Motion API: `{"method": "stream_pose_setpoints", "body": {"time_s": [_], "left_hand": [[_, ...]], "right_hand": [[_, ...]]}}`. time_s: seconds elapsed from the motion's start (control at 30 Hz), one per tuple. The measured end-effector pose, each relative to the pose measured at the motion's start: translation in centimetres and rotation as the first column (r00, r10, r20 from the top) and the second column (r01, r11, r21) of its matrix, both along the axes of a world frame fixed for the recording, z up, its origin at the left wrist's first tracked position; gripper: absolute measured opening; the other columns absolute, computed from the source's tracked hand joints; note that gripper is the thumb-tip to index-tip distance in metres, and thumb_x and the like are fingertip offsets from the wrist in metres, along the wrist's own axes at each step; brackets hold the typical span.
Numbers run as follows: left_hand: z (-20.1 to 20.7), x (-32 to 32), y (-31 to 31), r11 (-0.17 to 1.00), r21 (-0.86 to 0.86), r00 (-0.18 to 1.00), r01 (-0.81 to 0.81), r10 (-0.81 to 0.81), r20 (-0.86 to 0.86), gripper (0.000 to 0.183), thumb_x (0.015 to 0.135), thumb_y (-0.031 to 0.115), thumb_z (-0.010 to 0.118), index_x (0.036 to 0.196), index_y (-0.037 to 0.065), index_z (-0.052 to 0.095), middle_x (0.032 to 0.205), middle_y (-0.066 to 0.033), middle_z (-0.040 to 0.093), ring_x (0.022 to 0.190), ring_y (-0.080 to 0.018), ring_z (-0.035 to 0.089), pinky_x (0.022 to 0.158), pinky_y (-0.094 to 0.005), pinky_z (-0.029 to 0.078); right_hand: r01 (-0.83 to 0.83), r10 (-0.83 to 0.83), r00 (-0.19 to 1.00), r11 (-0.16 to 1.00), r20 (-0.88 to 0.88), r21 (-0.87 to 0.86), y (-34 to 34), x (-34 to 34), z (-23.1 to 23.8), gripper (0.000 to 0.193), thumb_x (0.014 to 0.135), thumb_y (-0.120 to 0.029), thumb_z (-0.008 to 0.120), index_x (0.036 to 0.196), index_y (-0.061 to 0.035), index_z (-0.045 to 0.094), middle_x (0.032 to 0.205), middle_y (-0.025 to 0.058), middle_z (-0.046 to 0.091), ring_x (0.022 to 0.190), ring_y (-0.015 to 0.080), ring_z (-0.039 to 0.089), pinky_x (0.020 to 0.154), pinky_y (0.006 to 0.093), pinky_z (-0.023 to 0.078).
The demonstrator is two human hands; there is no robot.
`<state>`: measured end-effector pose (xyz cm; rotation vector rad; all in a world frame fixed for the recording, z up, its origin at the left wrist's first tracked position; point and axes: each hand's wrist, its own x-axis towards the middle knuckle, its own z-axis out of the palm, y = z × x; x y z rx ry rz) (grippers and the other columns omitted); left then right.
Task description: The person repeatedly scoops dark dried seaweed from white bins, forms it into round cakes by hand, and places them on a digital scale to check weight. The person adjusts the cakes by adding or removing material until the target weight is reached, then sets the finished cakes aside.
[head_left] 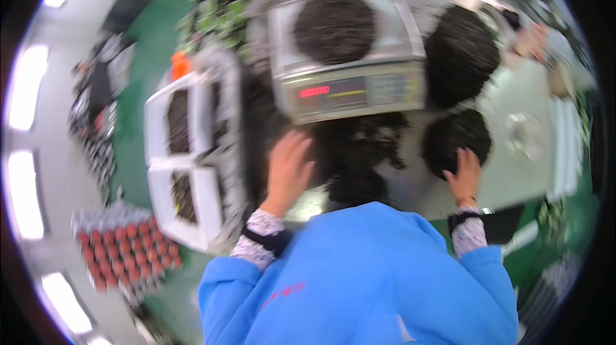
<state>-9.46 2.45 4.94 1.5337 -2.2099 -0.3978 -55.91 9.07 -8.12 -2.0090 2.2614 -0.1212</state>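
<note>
Fingers splayed, right hand (466, 175) rests on the smaller dark soil mound (454, 136), near-right of the digital scale (350, 92)!
Left hand (287, 168), blurred, fingers loosely parted, near the scale's near-left corner: portioning seems underway; lifting that mound likely calls for both palms.

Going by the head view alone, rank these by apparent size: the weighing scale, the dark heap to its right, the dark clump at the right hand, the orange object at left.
1. Weighing scale
2. Dark heap
3. Dark clump, partly covered by the right hand
4. Orange object
</note>
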Motion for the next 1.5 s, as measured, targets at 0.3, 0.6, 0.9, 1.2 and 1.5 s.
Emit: {"method": "stream_pose_setpoints", "body": {"time_s": [0.3,0.6,0.9,1.2,1.5], "left_hand": [[1.3,24.4,-2.4,0.801,-0.156,0.814,-0.578,0.579,-0.048,0.045,0.084,0.011,0.064,0.126,-0.001,0.053,0.129,-0.0198,0.054,0.124,-0.0352,0.047,0.106,-0.0409,0.037],[-5.5,46.4,-10.8,0.422,0.363,0.537,-0.831,0.780,0.322,0.088,0.065,0.049,0.079,0.122,-0.011,0.049,0.116,-0.0280,0.060,0.111,-0.0391,0.058,0.095,-0.0423,0.047],[-6.6,48.6,-9.3,0.609,0.536,0.300,-0.585,0.777,-0.554,0.050,0.078,0.015,0.074,0.116,-0.007,0.052,0.112,-0.0198,0.063,0.100,-0.0310,0.063,0.086,-0.0407,0.052],[4.0,42.7,-8.1,0.635,-0.073,0.570,-0.769,0.629,-0.529,0.031,0.088,0.002,0.056,0.119,-0.001,0.061,0.115,-0.0140,0.065,0.105,-0.0257,0.059,0.096,-0.0330,0.043],[10.3,32.7,-7.5,0.552,-0.834,0.832,0.011,0.457,0.314,0.039,0.079,-0.001,0.054,0.113,0.009,0.070,0.114,-0.0044,0.065,0.111,-0.0249,0.059,0.098,-0.0402,0.043]], "right_hand": [[0.025,-0.038,0.998,0.976,-0.054,-0.215,-0.8,0.1,-0.1,0.053,0.093,-0.025,0.058,0.140,-0.0056,0.042,0.141,0.0205,0.042,0.128,0.0398,0.041,0.107,0.0459,0.034],[0.090,-0.061,0.990,0.967,0.125,-0.239,-1.2,9.9,6.8,0.040,0.096,-0.016,0.052,0.133,-0.0007,0.047,0.134,0.0181,0.047,0.125,0.0366,0.044,0.106,0.0419,0.034],[0.062,-0.004,0.958,0.979,0.286,-0.195,-3.9,15.4,6.8,0.039,0.096,-0.014,0.052,0.133,-0.0026,0.047,0.130,0.0132,0.049,0.117,0.0295,0.051,0.101,0.0367,0.041],[-0.141,0.202,0.965,0.938,0.169,-0.316,-11.3,23.0,12.8,0.036,0.093,-0.009,0.055,0.127,-0.0001,0.052,0.129,0.0174,0.052,0.123,0.0332,0.048,0.105,0.0370,0.036],[-0.299,0.388,0.918,0.807,0.077,-0.509,-20.2,26.3,18.5,0.060,0.083,-0.024,0.069,0.135,-0.0062,0.045,0.131,0.0163,0.051,0.119,0.0315,0.052,0.102,0.0390,0.042]]}}
